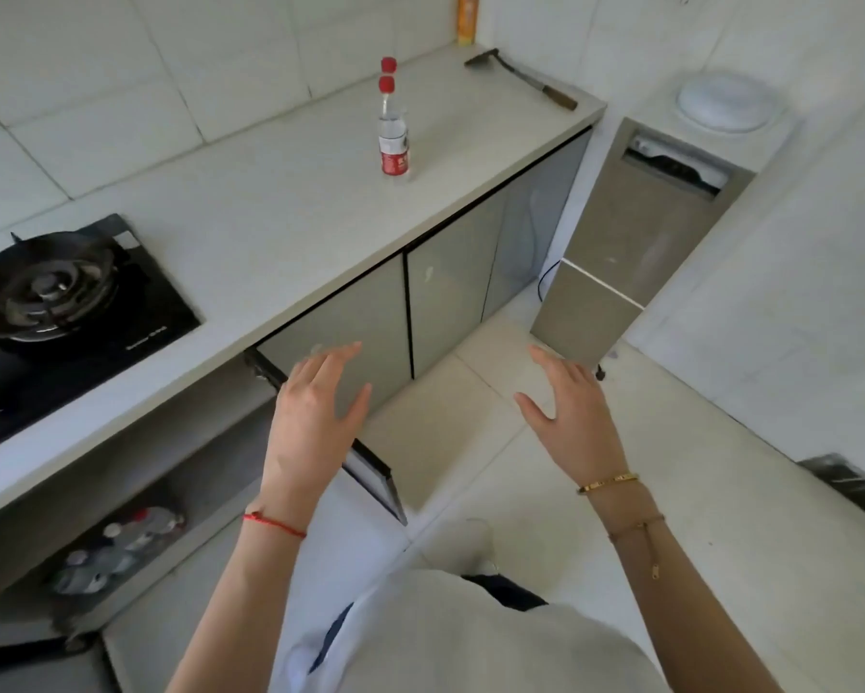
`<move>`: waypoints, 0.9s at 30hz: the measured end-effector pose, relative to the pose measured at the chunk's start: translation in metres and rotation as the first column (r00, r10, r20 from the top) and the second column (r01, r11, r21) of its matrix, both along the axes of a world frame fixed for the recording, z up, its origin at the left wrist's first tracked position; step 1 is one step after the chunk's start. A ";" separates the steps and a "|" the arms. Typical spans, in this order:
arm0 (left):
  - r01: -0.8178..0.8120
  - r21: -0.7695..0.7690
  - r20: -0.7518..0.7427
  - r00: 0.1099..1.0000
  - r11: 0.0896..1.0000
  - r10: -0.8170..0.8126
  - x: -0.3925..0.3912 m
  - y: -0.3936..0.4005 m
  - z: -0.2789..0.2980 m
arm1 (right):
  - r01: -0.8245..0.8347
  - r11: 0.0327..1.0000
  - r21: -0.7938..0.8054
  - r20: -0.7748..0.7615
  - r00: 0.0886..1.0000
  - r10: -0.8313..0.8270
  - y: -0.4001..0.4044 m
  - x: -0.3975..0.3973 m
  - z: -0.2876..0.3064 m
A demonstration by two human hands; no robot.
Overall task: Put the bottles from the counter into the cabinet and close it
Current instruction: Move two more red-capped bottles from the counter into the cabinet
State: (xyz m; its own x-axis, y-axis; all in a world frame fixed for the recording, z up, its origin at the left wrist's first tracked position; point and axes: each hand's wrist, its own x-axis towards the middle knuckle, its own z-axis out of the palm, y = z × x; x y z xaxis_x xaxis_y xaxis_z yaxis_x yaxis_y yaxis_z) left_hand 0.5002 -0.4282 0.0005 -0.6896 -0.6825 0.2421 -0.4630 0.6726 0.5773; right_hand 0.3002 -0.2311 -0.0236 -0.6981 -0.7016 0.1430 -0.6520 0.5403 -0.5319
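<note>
Two red-capped bottles (393, 137) are seen upright on the worktop (270, 207), one right behind the other. More bottles (120, 547) are laid in the open cabinet (135, 472) below, too blurred to be counted. Its door (340, 332) is swung out. The left hand (315, 417) is held before the door, fingers (343, 360) spread; contact cannot be told. The right hand (575, 412) is raised over the floor, fingers apart, nothing held.
</note>
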 end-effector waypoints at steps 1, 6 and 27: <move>-0.005 0.011 -0.004 1.000 1.000 0.005 -0.017 0.003 0.001 | 0.003 1.000 0.003 -0.004 1.000 -0.003 0.002 -0.017 0.002; -0.017 0.028 -0.020 1.000 0.999 0.018 -0.085 0.005 0.008 | -0.008 1.000 -0.017 0.002 1.000 0.008 -0.006 -0.091 0.009; -0.240 -0.030 -0.074 0.969 0.970 0.238 -0.325 -0.224 0.016 | -0.271 0.960 -0.074 -0.043 0.962 0.269 -0.300 -0.358 0.019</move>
State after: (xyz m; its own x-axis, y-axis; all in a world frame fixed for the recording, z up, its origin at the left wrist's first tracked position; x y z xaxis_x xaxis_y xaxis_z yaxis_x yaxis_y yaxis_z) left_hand 0.1756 -0.6525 0.0168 -0.4881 -0.8146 0.3132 -0.5725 0.5697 0.5896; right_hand -0.0574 -0.5315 -0.0044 -0.4783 -0.8491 0.2241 -0.7853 0.2992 -0.5421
